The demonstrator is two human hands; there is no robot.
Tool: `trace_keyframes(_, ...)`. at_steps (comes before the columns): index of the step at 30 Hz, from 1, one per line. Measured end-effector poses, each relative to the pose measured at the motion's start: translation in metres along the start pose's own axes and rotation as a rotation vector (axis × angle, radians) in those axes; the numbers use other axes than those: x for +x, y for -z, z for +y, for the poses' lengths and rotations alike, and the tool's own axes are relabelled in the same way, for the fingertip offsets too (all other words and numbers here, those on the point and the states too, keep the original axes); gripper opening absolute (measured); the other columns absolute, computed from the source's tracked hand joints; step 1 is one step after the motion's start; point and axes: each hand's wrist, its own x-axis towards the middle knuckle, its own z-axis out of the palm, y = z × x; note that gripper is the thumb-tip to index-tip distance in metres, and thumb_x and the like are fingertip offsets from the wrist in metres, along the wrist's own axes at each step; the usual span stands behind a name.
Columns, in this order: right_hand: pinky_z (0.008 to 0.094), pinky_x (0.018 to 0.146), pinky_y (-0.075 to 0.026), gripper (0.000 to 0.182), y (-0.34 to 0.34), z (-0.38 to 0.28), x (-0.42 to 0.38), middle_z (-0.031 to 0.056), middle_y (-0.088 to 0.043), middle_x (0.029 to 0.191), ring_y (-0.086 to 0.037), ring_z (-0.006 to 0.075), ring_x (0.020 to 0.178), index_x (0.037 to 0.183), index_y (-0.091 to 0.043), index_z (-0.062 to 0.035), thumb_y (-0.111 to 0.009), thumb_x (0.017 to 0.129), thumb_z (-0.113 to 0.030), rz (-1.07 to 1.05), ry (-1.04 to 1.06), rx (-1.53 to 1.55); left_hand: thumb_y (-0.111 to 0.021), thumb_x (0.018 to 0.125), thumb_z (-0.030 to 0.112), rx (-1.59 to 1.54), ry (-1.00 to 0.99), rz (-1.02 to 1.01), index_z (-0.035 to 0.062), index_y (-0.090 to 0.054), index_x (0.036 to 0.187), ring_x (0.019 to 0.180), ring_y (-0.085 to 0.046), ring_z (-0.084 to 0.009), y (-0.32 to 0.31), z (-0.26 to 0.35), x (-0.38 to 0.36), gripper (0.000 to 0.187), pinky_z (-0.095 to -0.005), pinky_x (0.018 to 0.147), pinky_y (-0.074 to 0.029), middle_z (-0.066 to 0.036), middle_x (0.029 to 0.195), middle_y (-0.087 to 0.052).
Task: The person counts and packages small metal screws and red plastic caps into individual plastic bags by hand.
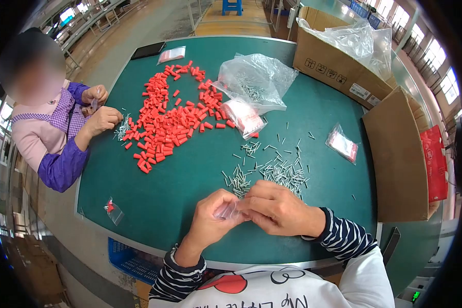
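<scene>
Between my hands, close to the table's front edge, is a small clear plastic bag point(227, 210). My left hand point(208, 219) is closed around it, thumb and fingers at its sides. The fingers of my right hand point(281, 209) are pinched together at the bag's right edge; whether they also hold a screw is hidden. Just beyond my hands lies a loose pile of silver screws point(285, 173), with a smaller cluster point(237, 181) to its left. Farther off, many red plastic caps point(169, 126) are spread over the green table point(154, 215).
A co-worker's hands point(103, 119) are by another screw pile point(122, 128) at the left. A filled bag point(114, 211) lies front left. A large bag of screws point(256, 84), packs of small bags point(243, 117) point(342, 144) and cardboard boxes point(339, 61) point(398, 159) stand beyond and right.
</scene>
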Motion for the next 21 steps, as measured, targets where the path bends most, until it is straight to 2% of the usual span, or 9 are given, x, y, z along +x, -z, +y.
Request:
trace_keyframes(4,0.0378,0.071,-0.047,0.025,0.006,0.0,-0.003,0.0093,-0.058,0.087,-0.058,0.0279,0.081,0.098,-0.067,-0.0048,-0.068,0.072,-0.002,0.006,0.015,-0.092,-0.089,0.066,0.006,-0.006,-0.101,-0.01,0.0024,-0.066,0.109,0.08,-0.057,-0.0102,0.005,0.006,0.004,0.049,-0.0249,0.07,-0.047,-0.005,0.097,-0.062)
trace_keyframes(7,0.0366,0.069,-0.046,0.027,0.01,-0.002,-0.007,0.0075,-0.057,0.084,-0.057,0.0258,0.08,0.099,-0.068,-0.0065,-0.067,0.072,-0.003,-0.046,0.051,-0.144,-0.088,0.067,0.012,0.02,-0.028,-0.08,0.0052,-0.068,0.112,0.091,-0.064,-0.0197,0.01,0.011,0.001,0.05,-0.0302,0.079,-0.051,-0.01,0.102,-0.067)
trace_keyframes(13,0.036,0.068,-0.046,0.026,0.008,-0.005,-0.02,0.0063,-0.055,0.082,-0.056,0.0238,0.078,0.1,-0.069,-0.0084,-0.067,0.074,-0.004,-0.088,0.038,-0.198,-0.088,0.065,0.01,0.156,-0.16,-0.073,0.0045,-0.069,0.11,0.089,-0.065,-0.0218,0.004,0.012,-0.002,0.05,-0.0315,0.076,-0.053,-0.01,0.1,-0.066)
trace_keyframes(15,0.0367,0.068,-0.046,0.025,0.009,-0.006,-0.02,0.0065,-0.055,0.083,-0.057,0.0241,0.077,0.099,-0.069,-0.0082,-0.067,0.074,-0.005,-0.101,0.032,-0.164,-0.088,0.065,0.009,0.161,-0.198,-0.02,0.004,-0.068,0.11,0.088,-0.065,-0.0221,0.002,0.008,-0.004,0.049,-0.0315,0.075,-0.053,-0.011,0.1,-0.066)
trace_keyframes(18,0.0376,0.069,-0.047,0.025,0.021,0.0,-0.013,0.0069,-0.056,0.084,-0.058,0.0249,0.078,0.099,-0.07,-0.0089,-0.067,0.075,-0.006,0.011,-0.137,-0.192,-0.087,0.064,0.005,0.17,-0.18,0.067,0.0028,-0.069,0.11,0.089,-0.064,-0.0212,0.005,0.008,-0.005,0.05,-0.0301,0.077,-0.052,-0.012,0.103,-0.064)
trace_keyframes(21,0.038,0.07,-0.05,0.027,0.033,0.034,-0.003,0.008,-0.059,0.088,-0.06,0.0279,0.08,0.101,-0.069,-0.0067,-0.068,0.075,0.0,-0.001,-0.148,-0.448,-0.087,0.062,0.004,0.191,-0.149,0.134,0.0024,-0.069,0.111,0.088,-0.061,-0.0188,0.006,0.008,-0.005,0.051,-0.0279,0.076,-0.05,-0.009,0.104,-0.06)
